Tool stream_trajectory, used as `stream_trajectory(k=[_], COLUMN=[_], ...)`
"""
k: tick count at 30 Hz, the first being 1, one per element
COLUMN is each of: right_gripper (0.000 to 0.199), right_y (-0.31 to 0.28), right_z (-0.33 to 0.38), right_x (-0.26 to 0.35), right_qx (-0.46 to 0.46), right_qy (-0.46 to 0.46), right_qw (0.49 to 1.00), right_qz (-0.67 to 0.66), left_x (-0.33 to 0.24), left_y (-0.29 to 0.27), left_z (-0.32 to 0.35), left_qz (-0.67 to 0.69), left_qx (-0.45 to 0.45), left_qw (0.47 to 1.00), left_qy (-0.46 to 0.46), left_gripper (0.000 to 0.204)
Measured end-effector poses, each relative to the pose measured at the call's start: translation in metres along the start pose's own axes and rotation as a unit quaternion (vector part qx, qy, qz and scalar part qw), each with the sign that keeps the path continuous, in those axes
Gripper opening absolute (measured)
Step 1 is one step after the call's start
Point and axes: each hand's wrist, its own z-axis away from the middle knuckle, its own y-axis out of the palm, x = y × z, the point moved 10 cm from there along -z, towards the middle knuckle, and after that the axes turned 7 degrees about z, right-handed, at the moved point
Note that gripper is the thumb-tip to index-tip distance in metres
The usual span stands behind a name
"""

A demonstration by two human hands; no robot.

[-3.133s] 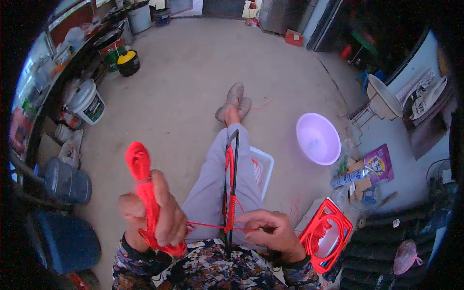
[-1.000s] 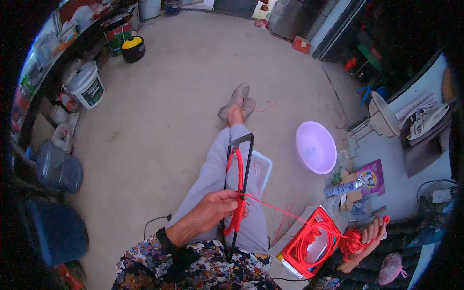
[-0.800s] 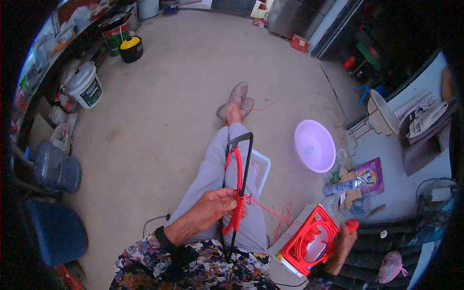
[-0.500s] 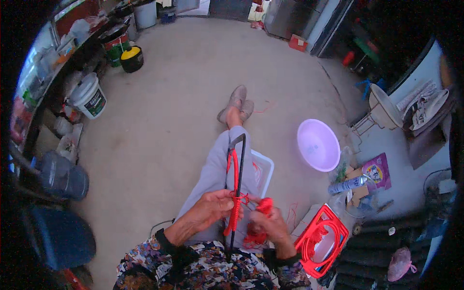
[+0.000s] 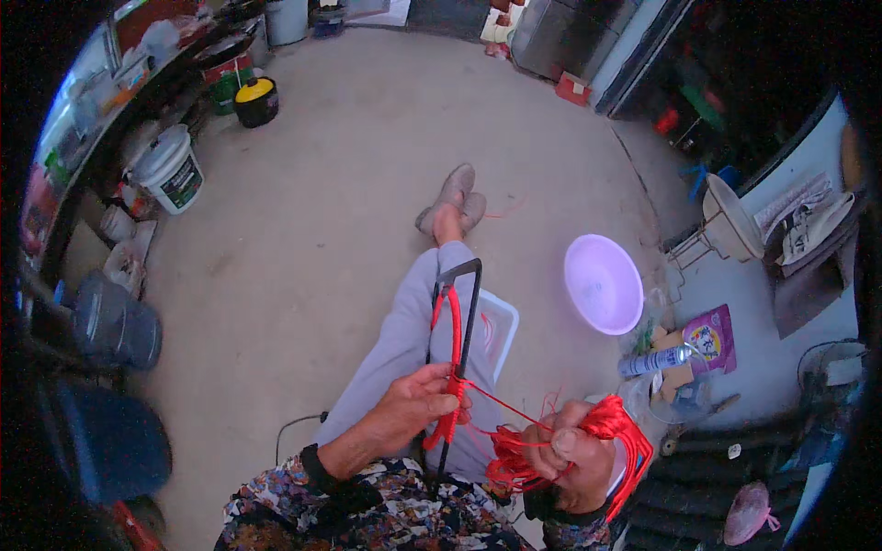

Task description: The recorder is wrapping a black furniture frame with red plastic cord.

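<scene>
My left hand [image 5: 413, 409] pinches a red knotted cord [image 5: 455, 331] that runs along a narrow black frame [image 5: 472, 317] standing over my lap. Fingers and thumb close round the wrapped part of the cord, beside the frame's bar. A thin red strand [image 5: 501, 400] stretches taut from there to my right hand [image 5: 574, 455]. That hand is closed on a loose bundle of red cord [image 5: 514, 464], whose loops hang out on both sides of the fist. Beyond my knee, a white tray [image 5: 512, 323] holds some red strands.
A lilac basin [image 5: 604, 285] stands on the floor to the right, near a spray can [image 5: 654, 360] and a purple packet [image 5: 712, 337]. A red-rimmed container [image 5: 643, 450] is mostly hidden behind my right hand. White bucket [image 5: 170, 170] and blue bin [image 5: 106, 441] line the left.
My right hand has moved right and away from the frame with the cord bundle, drawing the strand taut. My left hand keeps its hold at the frame.
</scene>
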Motion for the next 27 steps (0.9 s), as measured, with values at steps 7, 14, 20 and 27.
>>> stream_trajectory(k=[7,14,20,27], right_gripper=[0.016,0.02,0.019,0.041], right_y=[0.079,0.13,0.104,-0.013], right_z=[-0.002,0.008,0.007,-0.019], right_x=[0.014,-0.003,0.054,0.058], right_qx=[0.195,0.298,0.225,-0.144], right_qy=[-0.142,-0.237,-0.299,-0.245], right_qw=[0.931,0.861,0.844,0.772], right_qz=[0.275,0.338,0.385,0.569], left_x=[-0.001,-0.023,-0.092,-0.089], left_y=[-0.003,-0.005,0.051,-0.009], left_z=[0.003,0.01,0.041,0.017], left_qz=[-0.029,-0.121,-0.521,-0.145], left_qx=[-0.034,-0.07,-0.054,-0.145], left_qw=[0.999,0.984,0.752,0.943], left_qy=[0.012,0.111,0.4,0.263], left_gripper=[0.057,0.064,0.026,0.019])
